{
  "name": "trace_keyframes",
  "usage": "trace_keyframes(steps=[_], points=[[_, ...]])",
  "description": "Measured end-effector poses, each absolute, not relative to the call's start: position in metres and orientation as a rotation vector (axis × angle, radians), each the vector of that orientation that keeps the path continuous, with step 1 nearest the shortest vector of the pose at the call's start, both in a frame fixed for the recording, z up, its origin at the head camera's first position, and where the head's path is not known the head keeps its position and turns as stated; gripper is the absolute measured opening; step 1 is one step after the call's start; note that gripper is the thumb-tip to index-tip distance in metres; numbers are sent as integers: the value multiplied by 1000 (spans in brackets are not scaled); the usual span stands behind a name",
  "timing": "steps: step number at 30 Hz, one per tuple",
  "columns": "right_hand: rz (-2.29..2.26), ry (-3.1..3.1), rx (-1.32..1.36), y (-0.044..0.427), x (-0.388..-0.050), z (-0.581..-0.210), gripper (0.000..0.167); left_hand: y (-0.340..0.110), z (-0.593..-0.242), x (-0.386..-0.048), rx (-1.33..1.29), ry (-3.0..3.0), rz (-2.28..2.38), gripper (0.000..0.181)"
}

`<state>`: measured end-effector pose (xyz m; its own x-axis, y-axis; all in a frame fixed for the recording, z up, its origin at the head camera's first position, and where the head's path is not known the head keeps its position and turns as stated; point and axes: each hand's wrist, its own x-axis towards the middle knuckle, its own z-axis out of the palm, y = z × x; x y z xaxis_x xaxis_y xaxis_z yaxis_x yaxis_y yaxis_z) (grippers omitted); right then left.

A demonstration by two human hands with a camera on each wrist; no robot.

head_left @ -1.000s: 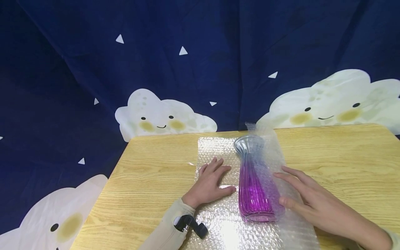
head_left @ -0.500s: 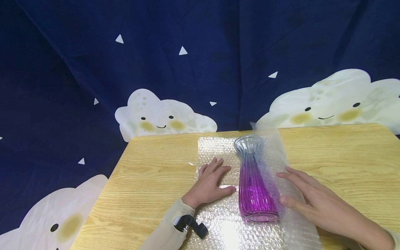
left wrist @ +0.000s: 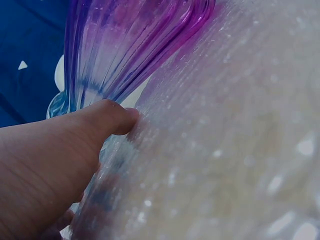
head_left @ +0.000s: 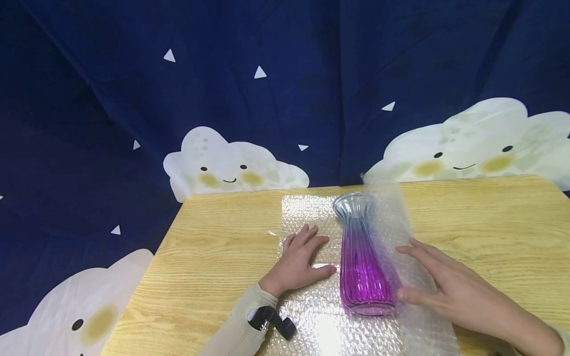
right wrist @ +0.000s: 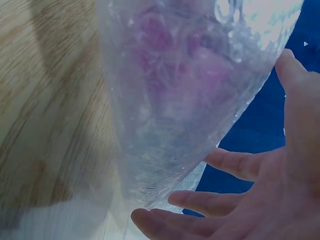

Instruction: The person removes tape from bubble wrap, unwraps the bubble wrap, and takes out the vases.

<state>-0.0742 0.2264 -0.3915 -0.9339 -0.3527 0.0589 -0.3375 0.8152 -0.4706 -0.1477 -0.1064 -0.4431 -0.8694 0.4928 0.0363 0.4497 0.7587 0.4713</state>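
A ribbed glass vase (head_left: 362,262), blue at the mouth and magenta at the base, lies on clear bubble wrap (head_left: 334,326). My left hand (head_left: 296,264) rests with spread fingers on the wrap to the left of the vase, thumb pointing at it. On the other side, my right hand (head_left: 450,287) touches the raised flap of wrap (head_left: 394,212) with extended fingers. In the right wrist view the flap (right wrist: 170,115) covers the vase, whose magenta shows through. The left wrist view shows my left thumb on the wrap (left wrist: 200,165) beside the vase (left wrist: 125,45).
The wooden table (head_left: 200,247) extends to both sides of the wrap. Behind it hangs a dark blue cloth (head_left: 267,29) with white clouds (head_left: 231,158) and small triangles. A black strap (head_left: 271,319) is round the left sleeve.
The right flap of wrap has leaned away to the right, uncovering more of the vase. My right hand has shifted slightly right; my left hand has stayed put.
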Motion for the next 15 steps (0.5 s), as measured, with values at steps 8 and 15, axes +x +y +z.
trace_keyframes(steps=[8,15], points=[[-731,2960,-554,227,-75,-392,80,-106,-442,-147,777,2867,728,73],[-730,2965,-589,231,-75,-391,80,-106,-443,-147,778,2873,725,72]])
